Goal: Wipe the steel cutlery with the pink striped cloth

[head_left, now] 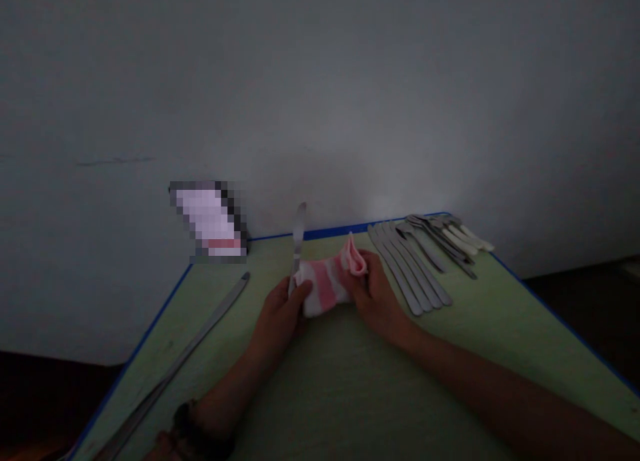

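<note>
the left hand (279, 314) is closed around a table knife (299, 231) standing blade-up against a pink-striped white sock (325, 288), the right hand (377, 294) grips its cuff (356, 258) toward the far edge of the green table (350, 394), and a slipping grip could let the blade snag the fabric.

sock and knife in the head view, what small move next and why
Probably the right hand should spread the pink cuff of the striped sock a little wider. Its fingers are already at that folded, narrow opening, while the left hand grips the sock's other end with the table knife standing up from its fist. Whether the knife is inside the sock can't be told.
</note>
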A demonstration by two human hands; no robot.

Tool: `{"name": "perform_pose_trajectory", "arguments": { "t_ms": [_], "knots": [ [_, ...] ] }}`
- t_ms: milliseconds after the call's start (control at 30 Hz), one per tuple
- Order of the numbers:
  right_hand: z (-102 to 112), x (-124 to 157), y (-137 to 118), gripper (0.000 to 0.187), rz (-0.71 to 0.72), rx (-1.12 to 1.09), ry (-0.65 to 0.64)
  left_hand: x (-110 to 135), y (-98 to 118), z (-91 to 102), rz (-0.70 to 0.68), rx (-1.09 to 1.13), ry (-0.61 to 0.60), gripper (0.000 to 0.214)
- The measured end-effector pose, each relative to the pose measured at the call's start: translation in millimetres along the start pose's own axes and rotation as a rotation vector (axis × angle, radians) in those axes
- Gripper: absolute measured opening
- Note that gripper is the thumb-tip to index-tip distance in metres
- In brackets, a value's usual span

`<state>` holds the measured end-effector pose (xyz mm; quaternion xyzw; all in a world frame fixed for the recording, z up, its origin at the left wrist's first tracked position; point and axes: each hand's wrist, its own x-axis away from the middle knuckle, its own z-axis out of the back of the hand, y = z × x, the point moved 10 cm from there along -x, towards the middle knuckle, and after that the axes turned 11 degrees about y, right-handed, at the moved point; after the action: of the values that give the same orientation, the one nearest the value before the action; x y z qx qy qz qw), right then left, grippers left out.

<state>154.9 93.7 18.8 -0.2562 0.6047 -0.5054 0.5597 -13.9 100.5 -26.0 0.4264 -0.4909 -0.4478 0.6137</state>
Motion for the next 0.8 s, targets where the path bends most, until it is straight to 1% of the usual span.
{"name": "perform_pose_trajectory", "arguments": {
  "t_ms": [33,100,200,267,400,467,533,600,633,667,733,767,800],
  "knots": [
    [-4,2,-5,0.027,0.044,0.009,-0.039,0,2,-1.2,-0.014,-0.013,-0.014,0.032],
    [-15,8,-16,0.029,0.154,0.050,-0.158,1,8,-2.7,-0.061,-0.045,-0.030,0.029],
    [-30,19,-24,0.034,0.271,0.116,-0.312,3,17,-1.5,-0.119,-0.076,-0.011,0.024],
    [-33,22,-25,0.037,0.284,0.135,-0.345,4,17,-1.3,-0.114,-0.090,-0.001,0.027],
    [-34,23,-26,0.038,0.292,0.156,-0.362,6,17,-4.0,-0.120,-0.122,-0.014,0.036],
    [-36,26,-29,0.036,0.308,0.164,-0.392,6,21,-2.9,-0.174,-0.170,0.004,0.037],
    [-37,28,-32,0.031,0.314,0.158,-0.423,7,28,-0.8,-0.261,-0.265,0.040,0.033],
    [-34,27,-31,0.023,0.289,0.107,-0.409,7,32,-0.1,-0.320,-0.360,0.064,0.030],
    [-30,24,-28,0.021,0.252,0.067,-0.367,8,31,-0.4,-0.323,-0.379,0.063,0.029],
    [-24,19,-23,0.020,0.194,0.026,-0.303,8,30,-1.2,-0.321,-0.374,0.053,0.028],
    [-12,10,-5,0.026,0.025,-0.037,-0.157,10,27,-3.7,-0.304,-0.320,0.019,0.026],
    [-9,8,5,0.030,-0.063,-0.057,-0.113,11,25,-5.6,-0.292,-0.280,-0.007,0.027],
    [-9,8,12,0.034,-0.132,-0.073,-0.100,13,24,-7.7,-0.284,-0.236,-0.034,0.028]
  ]
}}
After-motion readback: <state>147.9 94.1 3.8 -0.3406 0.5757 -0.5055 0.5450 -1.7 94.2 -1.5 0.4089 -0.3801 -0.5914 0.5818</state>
